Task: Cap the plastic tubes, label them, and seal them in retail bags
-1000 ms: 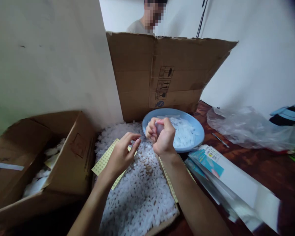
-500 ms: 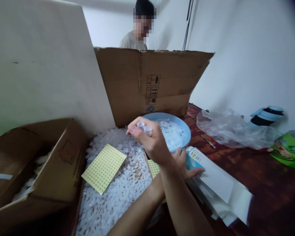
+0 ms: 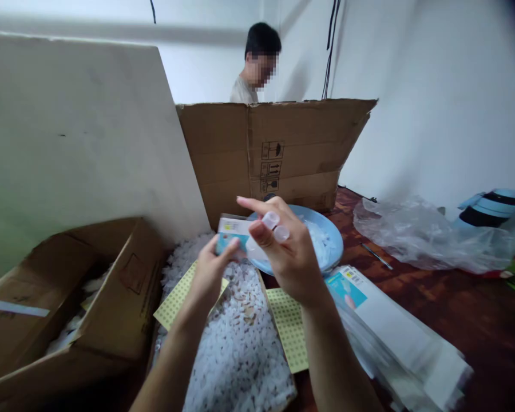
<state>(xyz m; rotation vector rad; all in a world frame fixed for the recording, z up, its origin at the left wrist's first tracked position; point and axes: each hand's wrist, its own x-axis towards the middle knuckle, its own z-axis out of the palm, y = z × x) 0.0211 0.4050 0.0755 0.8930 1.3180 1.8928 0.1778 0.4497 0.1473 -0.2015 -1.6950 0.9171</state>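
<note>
My left hand (image 3: 212, 263) is closed on a flat blue-and-white printed packet (image 3: 232, 233), thumb across its near edge. Close by on the right, my right hand (image 3: 294, 254) holds small clear round plastic pieces (image 3: 276, 225) against its palm, index finger stretched out to the left. A whitish, blurred shape shows between the two hands, too smeared to make out. Behind the right hand stands a light-blue round basin (image 3: 332, 243) with whitish translucent pieces in it. To the right lies a stack of similar flat packets (image 3: 399, 326).
Below the hands are many small white plastic pieces (image 3: 236, 355) and yellow dotted sticker sheets (image 3: 289, 329). An open cardboard box (image 3: 124, 280) stands at left. A tall cardboard panel (image 3: 309, 149) rises behind the basin, a person (image 3: 244, 88) beyond it. Clear plastic wrap (image 3: 429, 229) lies at right.
My left hand has moved from the packet stack at right across to the left, now with a packet. My forearms are uncrossed. The right hand has shifted slightly right, its index finger now extended.
</note>
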